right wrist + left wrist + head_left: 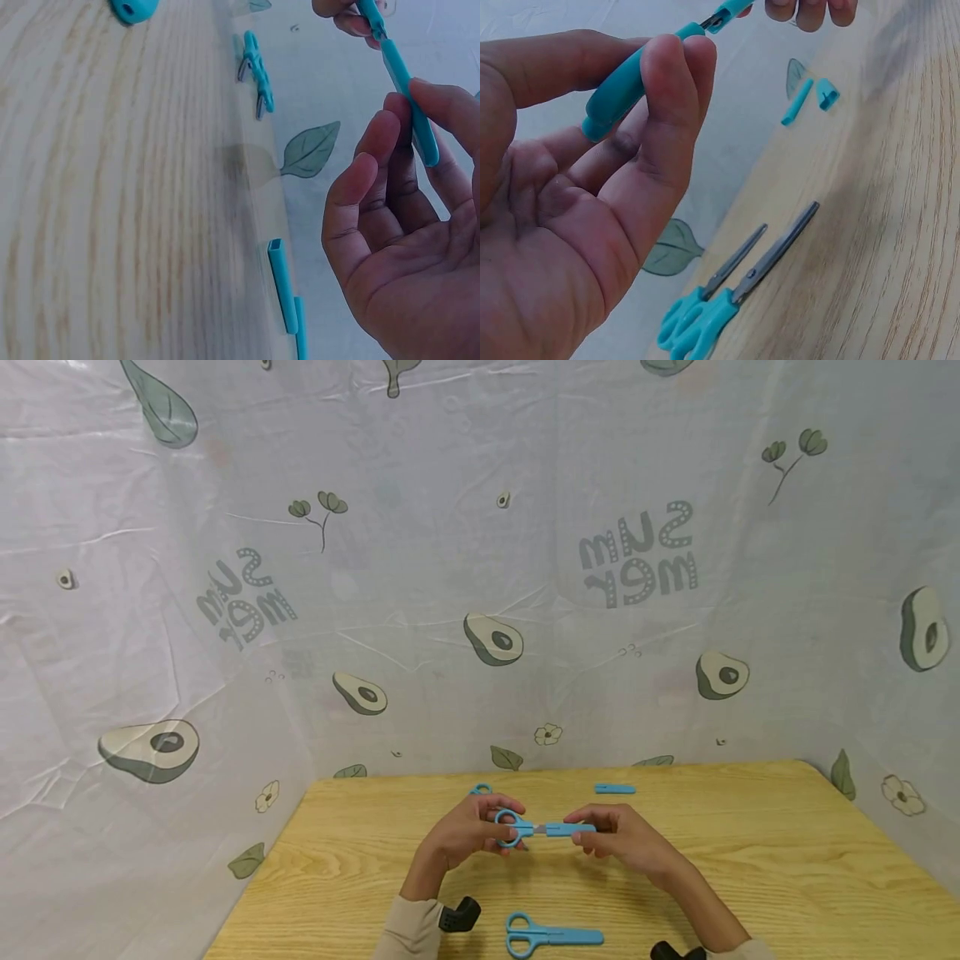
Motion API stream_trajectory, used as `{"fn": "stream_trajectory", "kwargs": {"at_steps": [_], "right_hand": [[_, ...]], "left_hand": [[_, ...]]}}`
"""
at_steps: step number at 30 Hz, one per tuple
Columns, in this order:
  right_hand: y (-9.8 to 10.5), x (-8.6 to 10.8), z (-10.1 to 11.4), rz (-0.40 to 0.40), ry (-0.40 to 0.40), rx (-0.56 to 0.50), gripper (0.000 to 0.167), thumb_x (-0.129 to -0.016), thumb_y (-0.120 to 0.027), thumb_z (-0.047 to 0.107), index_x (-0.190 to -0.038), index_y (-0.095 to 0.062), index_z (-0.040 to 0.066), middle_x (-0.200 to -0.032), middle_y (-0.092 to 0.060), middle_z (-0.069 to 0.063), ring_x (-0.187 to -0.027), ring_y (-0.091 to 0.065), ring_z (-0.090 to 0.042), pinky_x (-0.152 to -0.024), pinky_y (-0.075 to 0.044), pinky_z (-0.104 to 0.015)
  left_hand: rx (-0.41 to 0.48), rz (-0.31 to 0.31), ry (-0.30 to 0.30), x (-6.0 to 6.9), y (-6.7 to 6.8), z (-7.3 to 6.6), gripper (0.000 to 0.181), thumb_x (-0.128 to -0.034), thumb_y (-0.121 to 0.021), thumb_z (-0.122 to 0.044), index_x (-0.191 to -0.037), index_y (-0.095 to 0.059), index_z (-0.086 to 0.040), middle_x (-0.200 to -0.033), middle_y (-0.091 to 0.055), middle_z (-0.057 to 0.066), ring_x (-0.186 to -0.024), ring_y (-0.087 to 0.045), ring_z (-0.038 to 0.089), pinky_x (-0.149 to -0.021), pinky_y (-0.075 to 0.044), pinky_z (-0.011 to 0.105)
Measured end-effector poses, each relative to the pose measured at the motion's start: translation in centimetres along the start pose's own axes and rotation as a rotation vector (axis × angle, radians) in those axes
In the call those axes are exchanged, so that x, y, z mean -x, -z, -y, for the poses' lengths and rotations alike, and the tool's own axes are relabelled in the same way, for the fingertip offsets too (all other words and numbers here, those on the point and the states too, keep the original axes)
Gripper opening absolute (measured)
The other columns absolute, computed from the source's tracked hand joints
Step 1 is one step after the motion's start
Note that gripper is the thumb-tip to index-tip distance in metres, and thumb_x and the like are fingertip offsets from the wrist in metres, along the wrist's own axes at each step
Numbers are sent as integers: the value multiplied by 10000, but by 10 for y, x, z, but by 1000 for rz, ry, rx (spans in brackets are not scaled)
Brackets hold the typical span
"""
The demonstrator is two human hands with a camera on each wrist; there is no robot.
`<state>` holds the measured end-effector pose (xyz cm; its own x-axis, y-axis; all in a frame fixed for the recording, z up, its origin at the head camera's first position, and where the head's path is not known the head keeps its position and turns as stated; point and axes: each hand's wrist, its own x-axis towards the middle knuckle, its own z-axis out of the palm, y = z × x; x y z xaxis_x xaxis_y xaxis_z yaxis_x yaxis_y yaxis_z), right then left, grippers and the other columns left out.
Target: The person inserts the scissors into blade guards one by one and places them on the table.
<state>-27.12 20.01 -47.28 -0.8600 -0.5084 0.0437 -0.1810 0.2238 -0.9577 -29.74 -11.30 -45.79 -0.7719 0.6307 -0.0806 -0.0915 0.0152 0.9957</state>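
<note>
My left hand (459,831) grips the light-blue handles of a small pair of scissors (527,830), held level above the table. Across from it, my right hand (633,839) pinches a light-blue blade cover (561,830) between thumb and fingers. The cover lies in line with the scissors; a short stretch of metal blade shows between cover and handles, and the tips are hidden inside the cover. Nearer to me, another pair of scissors (555,936) lies on the table with its blades covered.
Two uncovered pairs of scissors (742,289) lie side by side at the table's far edge, partly behind my left hand in the head view. Loose blade covers (615,789) lie far right. A patterned sheet (420,568) hangs behind the wooden table (750,852).
</note>
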Motion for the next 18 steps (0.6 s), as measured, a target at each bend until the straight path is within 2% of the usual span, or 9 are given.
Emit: {"fn": "stream_trajectory", "kwargs": {"at_steps": [12,18], "right_hand": [[-1,-4,1,-21,4,3,401,-1071,-688,246,-1364,-675,-27,-1034,-715,-123,-866,-654,-239,-725,-590,-351],[1,-4,-2,-41,4,1,405,-1067,-696,257,-1362,-685,-19,-1047,-730,-34,-890,-661,-237,-758,-611,-377]], "left_hand": [[-31,-71,0,-2,1,2,365,-1008,-685,-1,-1363,-615,45,-909,-699,-17,-890,-789,164,-771,-639,260],[-36,-86,-3,-4,-2,0,408,-994,-687,27,-1384,-584,90,-884,-687,-14,-882,-790,191,-780,-648,291]]}}
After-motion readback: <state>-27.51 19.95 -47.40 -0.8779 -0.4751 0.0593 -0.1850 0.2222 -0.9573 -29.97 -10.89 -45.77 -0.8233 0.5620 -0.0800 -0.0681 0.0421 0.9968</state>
